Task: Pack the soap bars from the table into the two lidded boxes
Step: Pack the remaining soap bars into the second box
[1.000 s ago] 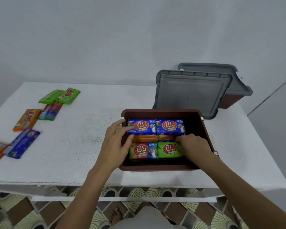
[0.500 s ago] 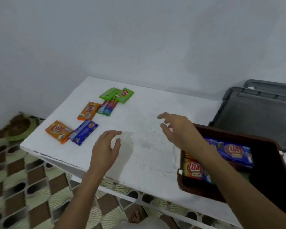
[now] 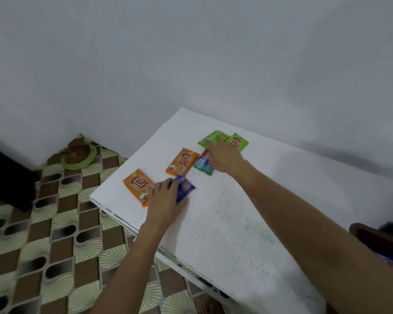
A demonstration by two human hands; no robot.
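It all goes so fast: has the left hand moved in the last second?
Yes. The left hand has gone left across the table onto the blue soap bar, which lay clear of it before.

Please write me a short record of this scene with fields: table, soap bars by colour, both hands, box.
table: white, six soap bars on it
green bars: two, farthest, side by side
orange bars: two, apart
multicoloured bar: partly hidden by the right hand
blue bar: gripped by the left hand
right hand: fingers straight, touching one green bar
box: brown, mostly out of frame
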